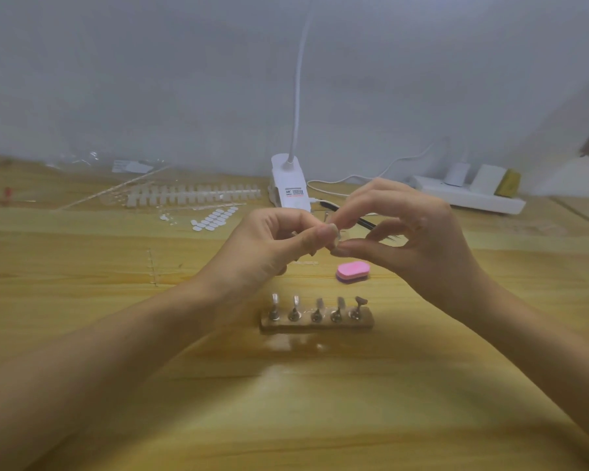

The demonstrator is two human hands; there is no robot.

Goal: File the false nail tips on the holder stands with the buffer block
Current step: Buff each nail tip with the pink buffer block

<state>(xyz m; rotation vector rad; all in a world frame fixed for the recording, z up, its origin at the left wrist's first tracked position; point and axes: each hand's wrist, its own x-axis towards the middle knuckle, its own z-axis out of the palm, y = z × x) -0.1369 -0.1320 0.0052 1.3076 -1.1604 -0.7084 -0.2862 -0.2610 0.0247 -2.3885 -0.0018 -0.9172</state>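
A wooden holder base (317,325) lies on the table near me, with several metal stands in a row; clear false nail tips sit on most of them. The pink buffer block (353,271) lies on the table just behind the base, untouched. Above it, my left hand (276,246) and my right hand (412,232) meet in the air. Both pinch a small clear nail tip (337,234) between thumb and fingertips. The tip is blurred and mostly hidden by the fingers.
A white clip lamp (290,188) stands at the back, its cable running to a power strip (470,197) at the right. Black tweezers (361,219) lie behind my hands. Strips of nail tips (194,195) and white adhesive tabs (215,219) lie at back left.
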